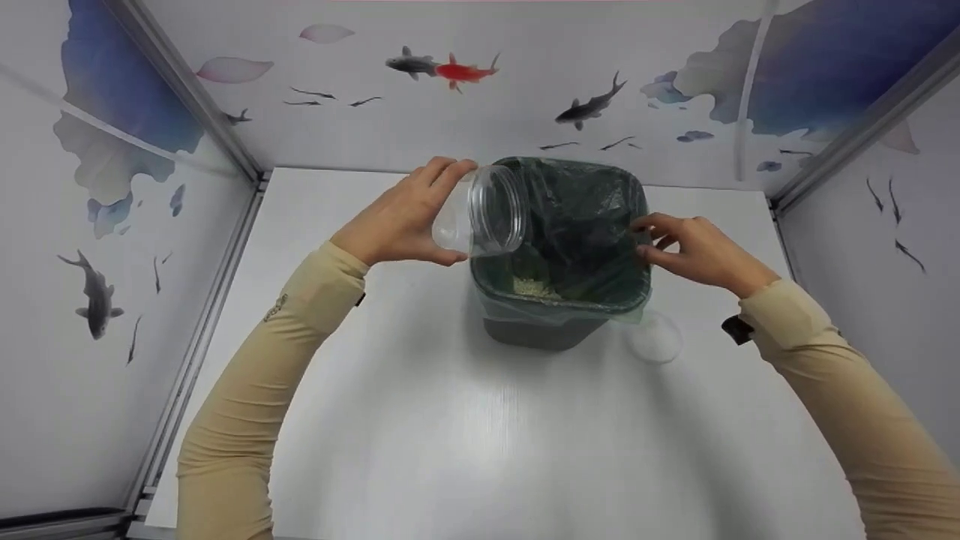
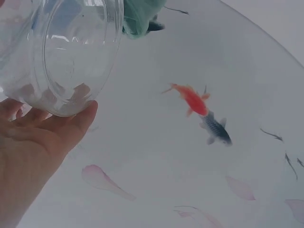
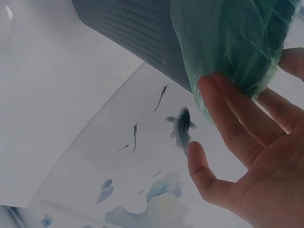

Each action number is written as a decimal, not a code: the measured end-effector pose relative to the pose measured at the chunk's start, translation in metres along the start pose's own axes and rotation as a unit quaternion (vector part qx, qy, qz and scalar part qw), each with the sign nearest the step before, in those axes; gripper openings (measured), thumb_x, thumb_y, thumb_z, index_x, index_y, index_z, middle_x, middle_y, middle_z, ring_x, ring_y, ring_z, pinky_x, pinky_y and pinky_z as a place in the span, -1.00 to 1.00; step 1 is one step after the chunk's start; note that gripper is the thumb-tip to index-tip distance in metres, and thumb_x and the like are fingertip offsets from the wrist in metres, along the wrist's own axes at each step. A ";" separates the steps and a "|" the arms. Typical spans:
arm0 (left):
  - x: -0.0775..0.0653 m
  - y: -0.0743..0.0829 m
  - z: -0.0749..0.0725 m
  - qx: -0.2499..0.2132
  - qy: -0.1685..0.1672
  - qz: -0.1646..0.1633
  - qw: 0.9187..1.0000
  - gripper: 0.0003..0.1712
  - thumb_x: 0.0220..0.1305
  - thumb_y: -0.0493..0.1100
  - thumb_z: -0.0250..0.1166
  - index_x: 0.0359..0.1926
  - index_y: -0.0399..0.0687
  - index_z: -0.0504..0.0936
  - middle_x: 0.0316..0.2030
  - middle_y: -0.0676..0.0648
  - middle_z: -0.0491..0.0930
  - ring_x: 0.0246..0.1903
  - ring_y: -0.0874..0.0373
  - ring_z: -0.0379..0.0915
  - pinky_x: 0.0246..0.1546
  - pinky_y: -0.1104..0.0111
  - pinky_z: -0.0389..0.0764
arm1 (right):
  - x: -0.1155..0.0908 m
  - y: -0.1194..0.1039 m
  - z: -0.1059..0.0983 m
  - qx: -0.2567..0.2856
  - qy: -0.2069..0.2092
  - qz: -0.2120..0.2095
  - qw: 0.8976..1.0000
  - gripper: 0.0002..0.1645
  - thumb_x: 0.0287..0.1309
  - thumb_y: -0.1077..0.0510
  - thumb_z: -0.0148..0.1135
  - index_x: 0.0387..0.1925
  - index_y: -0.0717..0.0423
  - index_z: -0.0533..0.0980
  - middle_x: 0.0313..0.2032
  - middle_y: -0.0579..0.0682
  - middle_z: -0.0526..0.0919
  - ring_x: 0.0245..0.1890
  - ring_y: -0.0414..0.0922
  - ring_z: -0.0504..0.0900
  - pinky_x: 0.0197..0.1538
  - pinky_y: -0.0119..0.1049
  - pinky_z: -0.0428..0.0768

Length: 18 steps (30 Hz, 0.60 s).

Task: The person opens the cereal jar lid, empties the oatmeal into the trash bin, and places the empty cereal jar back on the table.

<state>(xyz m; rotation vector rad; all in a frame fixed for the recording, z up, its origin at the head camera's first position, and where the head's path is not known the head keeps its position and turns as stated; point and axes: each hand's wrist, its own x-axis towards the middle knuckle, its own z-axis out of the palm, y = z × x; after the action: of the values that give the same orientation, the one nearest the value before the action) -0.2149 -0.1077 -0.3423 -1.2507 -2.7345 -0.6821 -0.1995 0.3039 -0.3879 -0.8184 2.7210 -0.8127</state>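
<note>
My left hand (image 1: pixel 409 214) grips a clear plastic jar (image 1: pixel 495 210) by its body, fingers above and thumb below. The jar lies on its side, its open mouth over the left part of a grey bin (image 1: pixel 544 334). A translucent green bin bag (image 1: pixel 577 187) lines the bin and folds over its rim. Pale grainy bits (image 1: pixel 532 287) lie inside near the front. At the bin's right rim, my right hand (image 1: pixel 701 251) holds the bag's edge with its thumb and fingertips; the right wrist view shows several fingers against the bag's (image 3: pixel 228 47) outer fold.
A round clear lid (image 1: pixel 655 337) lies flat on the white table (image 1: pixel 480 442), just right of the bin. Behind the table rises a white wall panel (image 1: pixel 517 97) printed with fish and petals. Metal-framed side panels (image 1: pixel 180 90) stand at left and right.
</note>
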 end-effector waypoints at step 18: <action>-0.067 -0.032 0.024 -0.193 0.047 -0.054 0.979 0.19 -0.25 -0.17 0.61 0.35 -0.20 0.07 0.24 -0.16 0.22 0.18 -0.02 0.23 0.12 0.07 0.37 | -0.024 0.016 0.001 0.045 0.060 -0.031 0.997 -0.38 0.29 0.30 0.14 0.37 0.03 0.31 -0.02 0.14 0.63 -0.10 0.02 0.64 -0.19 -0.49 0.46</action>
<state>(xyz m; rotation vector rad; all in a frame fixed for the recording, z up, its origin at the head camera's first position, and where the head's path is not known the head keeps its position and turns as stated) -0.1907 -0.1630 -0.3916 -1.0947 -2.6902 -1.2986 -0.1868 0.3277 -0.3968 -0.8641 2.7509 -1.0214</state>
